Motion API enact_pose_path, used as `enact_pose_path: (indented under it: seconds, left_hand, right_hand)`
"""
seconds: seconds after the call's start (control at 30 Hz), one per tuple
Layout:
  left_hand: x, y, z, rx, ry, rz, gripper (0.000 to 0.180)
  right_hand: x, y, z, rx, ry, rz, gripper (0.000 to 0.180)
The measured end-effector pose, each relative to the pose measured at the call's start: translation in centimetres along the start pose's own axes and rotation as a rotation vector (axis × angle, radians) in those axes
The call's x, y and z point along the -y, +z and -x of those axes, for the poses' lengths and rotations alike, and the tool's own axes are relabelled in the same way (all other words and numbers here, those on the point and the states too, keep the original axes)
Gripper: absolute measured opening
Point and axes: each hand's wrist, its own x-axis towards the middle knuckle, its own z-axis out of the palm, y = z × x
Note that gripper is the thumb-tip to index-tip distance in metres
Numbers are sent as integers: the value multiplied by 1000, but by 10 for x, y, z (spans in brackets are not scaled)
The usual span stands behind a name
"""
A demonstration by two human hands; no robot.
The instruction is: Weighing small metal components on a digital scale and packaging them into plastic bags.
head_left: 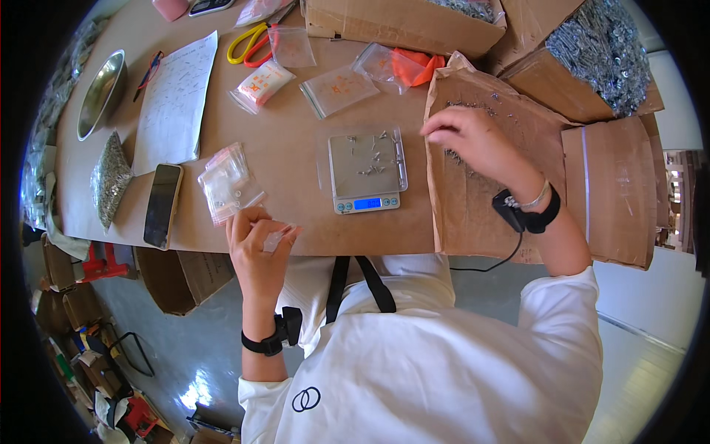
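Note:
My left hand [255,240] is at the table's near edge, its fingertips pinched on a small clear plastic bag [275,238]. Just beyond it lies a loose pile of small clear zip bags [229,181]. Over the left part of a low cardboard tray [503,211] hovers my right hand [467,140], fingers curled and pressed together; what they hold, if anything, is too small to make out. Small metal screws [473,109] are scattered in the tray around that hand. Between my hands a digital pocket scale [344,177] with a lit display carries several small screws [377,157].
A phone [163,206], a bag of screws [111,181], a metal bowl [102,95] and a written sheet [176,103] lie left. Scissors [248,46] and larger zip bags [339,90] are beyond the scale. Cardboard boxes of metal parts [599,55] stand back right.

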Motion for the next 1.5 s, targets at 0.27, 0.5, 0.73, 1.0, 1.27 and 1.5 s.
enact_pose_path:
  seconds: [0.27,0.5,0.73,1.0,1.27,1.5]
  left_hand:
    - [-1,-1,0,-8,30,-3,19]
    - [5,3,3,87,-195,267,17]
    - [20,23,-4,59,-227,390,17]
    - [19,38,-24,81,-54,289,17]
    - [26,42,-24,50,-99,299,14]
    - [25,55,-13,48,-149,347,14]
  right_hand:
    - [30,34,-5,126,-76,-158,17]
    - [18,12,-3,213,212,-902,20]
    - [-5,-15,7,139,380,-1383,23]
    - [-28,-10,18,104,489,-1331,22]
    - [-16,-2,14,7,321,-893,20]
    - [21,27,1,189,248,-766,19]
